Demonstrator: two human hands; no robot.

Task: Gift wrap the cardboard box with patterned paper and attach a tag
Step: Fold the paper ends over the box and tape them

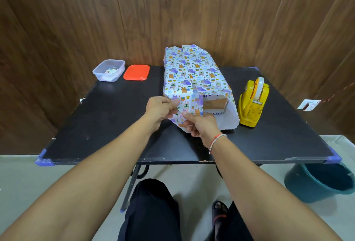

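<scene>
In the head view, a cardboard box wrapped in glossy white paper printed with small purple and orange animals (189, 71) is seen lying lengthwise on the matte black counter (107, 117). The long seam on top is already closed, and the near end is being folded. A side flap of the patterned paper (187, 110) is pinched by the left hand (160, 108) at its upper left edge and by the right hand (201, 125) lower down; both grips are closed on the paper. To the right of the flap the brown cardboard (215, 104) is still left uncovered, and the plain white inner side of the paper (231, 117) is spread on the counter.

The step in hand is judged to be the closing of the near end. Next, the flap must be creased flat against the box, and tape is needed from the yellow plastic tape dispenser (252, 102) just beside it. Far left, a clear plastic tub (109, 70) and its orange lid (136, 72) are placed.
</scene>
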